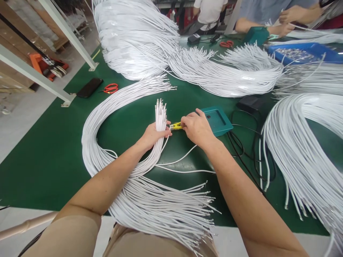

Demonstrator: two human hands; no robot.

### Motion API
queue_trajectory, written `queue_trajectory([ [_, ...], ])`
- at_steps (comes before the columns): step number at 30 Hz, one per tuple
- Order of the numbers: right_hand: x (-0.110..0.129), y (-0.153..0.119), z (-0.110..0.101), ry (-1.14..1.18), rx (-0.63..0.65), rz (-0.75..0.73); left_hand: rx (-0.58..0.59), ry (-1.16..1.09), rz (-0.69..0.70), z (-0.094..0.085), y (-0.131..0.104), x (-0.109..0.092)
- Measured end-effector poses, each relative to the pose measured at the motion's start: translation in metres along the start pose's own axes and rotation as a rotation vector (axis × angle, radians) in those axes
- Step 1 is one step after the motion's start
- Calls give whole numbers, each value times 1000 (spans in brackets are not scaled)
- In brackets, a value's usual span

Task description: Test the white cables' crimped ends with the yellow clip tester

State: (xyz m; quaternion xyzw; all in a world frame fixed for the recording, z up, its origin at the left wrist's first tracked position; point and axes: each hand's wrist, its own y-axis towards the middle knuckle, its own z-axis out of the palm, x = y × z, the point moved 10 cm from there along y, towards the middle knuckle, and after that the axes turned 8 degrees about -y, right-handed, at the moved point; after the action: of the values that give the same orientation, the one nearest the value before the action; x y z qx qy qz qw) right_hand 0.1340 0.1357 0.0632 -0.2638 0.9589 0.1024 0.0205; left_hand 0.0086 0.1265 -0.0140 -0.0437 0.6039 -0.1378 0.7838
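1. Well, the left hand (153, 136) is wrapped around a bundle of white cables (160, 119), the tips sticking up past the fingers.
2. Over on the other side, the right hand (197, 127) is clenched on a small yellow tool (177, 125) – its metal end right beside the left hand's fingertips.
3. Just beyond the right hand, a teal box (222, 123) sits on the green table (48, 160).
4. From where I stand, more cables (92, 132) curve round to the left of the hands.
5. Red scissors (110, 88) lie near a dark flat object (90, 87) – and a blue tray (325, 53) holds small metal pieces at the far right.
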Motion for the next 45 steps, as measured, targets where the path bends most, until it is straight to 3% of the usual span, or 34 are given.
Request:
queue_trajectory([
  [14, -2, 1, -3, 15, -37, 35, -79, 195, 52, -9, 6, 3],
  [18, -25, -12, -16, -46, -172, 217, -68, 176, 29, -7, 5, 3],
  [21, -43, -22, -15, -130, -187, 377, -56, 174, 26, -6, 4, 2],
  [25, -47, -24, -9, -142, -174, 390, -63, 179, 16, -9, 2, 0],
  [28, -45, -26, -16, -82, -234, 386, -69, 143, 29, -10, 0, -6],
  [31, -19, -28, -30, 128, -316, 224, -56, 98, 64, -9, -3, -13],
  [34, 39, -32, -38, 354, -305, -136, 14, 17, 102, -3, -5, -17],
  [37, 87, -40, -37, 302, -248, -345, 68, -48, 118, 1, -6, -19],
  [40, 103, -41, -26, 188, -178, -350, 75, -46, 95, 0, -7, -19],
  [45, 98, -41, -3, 281, 48, -278, 53, -18, 12, 1, -8, -17],
])
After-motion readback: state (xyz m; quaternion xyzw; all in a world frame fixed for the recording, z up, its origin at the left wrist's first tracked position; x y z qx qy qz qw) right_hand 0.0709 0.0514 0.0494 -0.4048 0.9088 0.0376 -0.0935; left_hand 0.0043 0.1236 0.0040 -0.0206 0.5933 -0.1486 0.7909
